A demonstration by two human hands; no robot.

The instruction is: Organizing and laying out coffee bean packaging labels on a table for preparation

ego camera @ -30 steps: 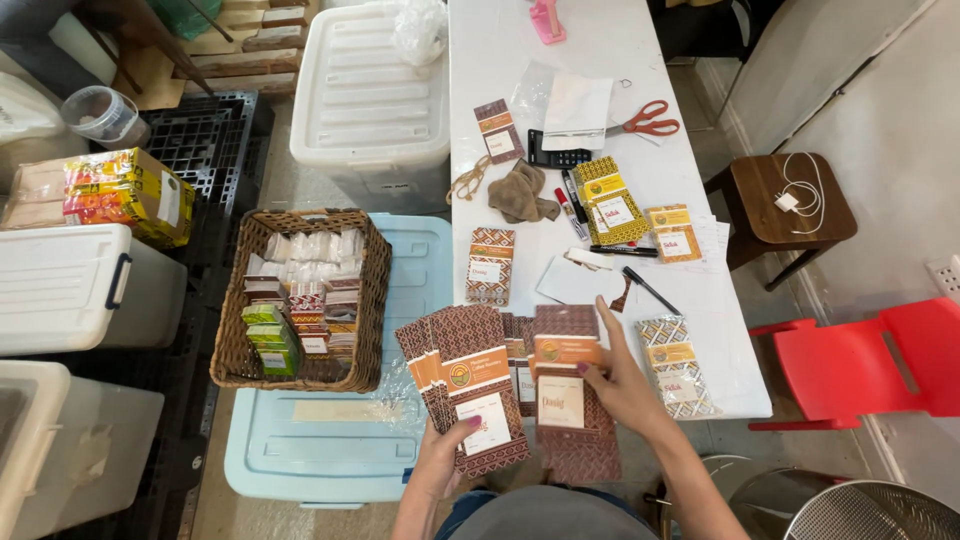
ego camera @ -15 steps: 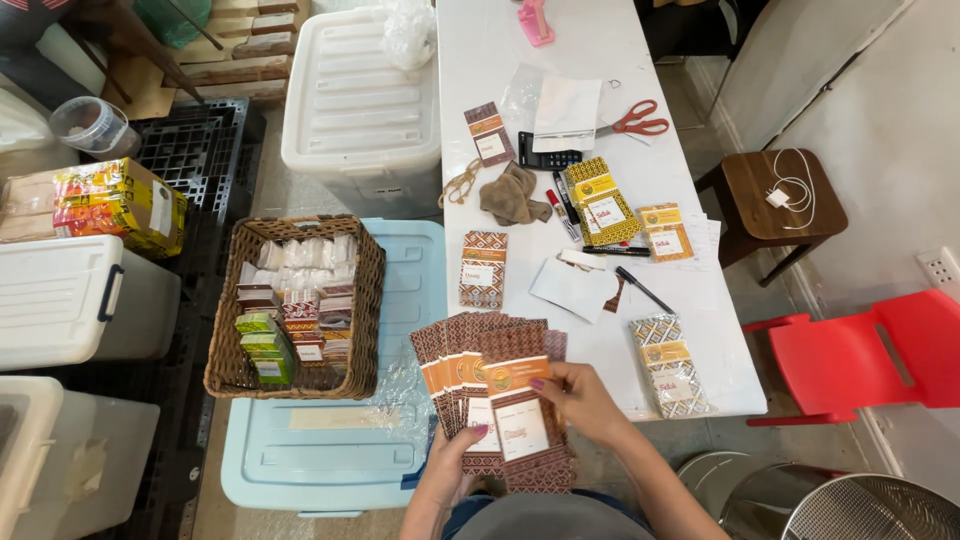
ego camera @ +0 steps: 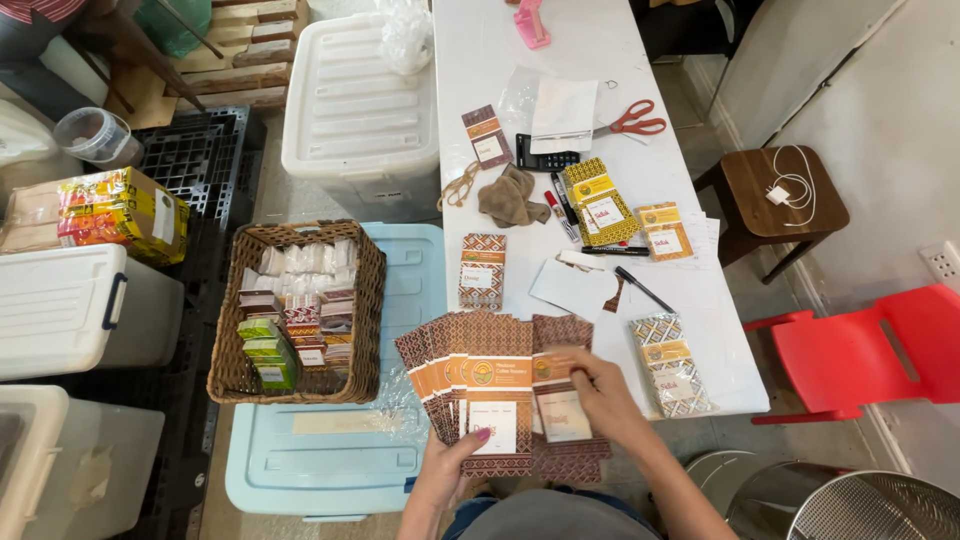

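Fanned brown patterned packets (ego camera: pixel 480 385), held over the white counter's (ego camera: pixel 600 80) near edge, look light, thin and slippery: the left hand (ego camera: pixel 450 470) pinches their bottom edges closed, the right hand (ego camera: pixel 600 395) grips one packet's side.

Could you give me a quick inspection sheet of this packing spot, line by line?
Surface: long white table, crowded toward the near end.
Job's things: fan of brown patterned packets held at the table's near edge; one packet on its right side.
Clutter: red-handled scissors, brown cloth, yellow patterned packets, pens.
Grippers: left hand holds the fan from below; right hand grips the single packet.
Cables: white charger cable on a brown stool.
Surroundings: wicker basket of small packs on a blue bin lid, white bins, red chair.
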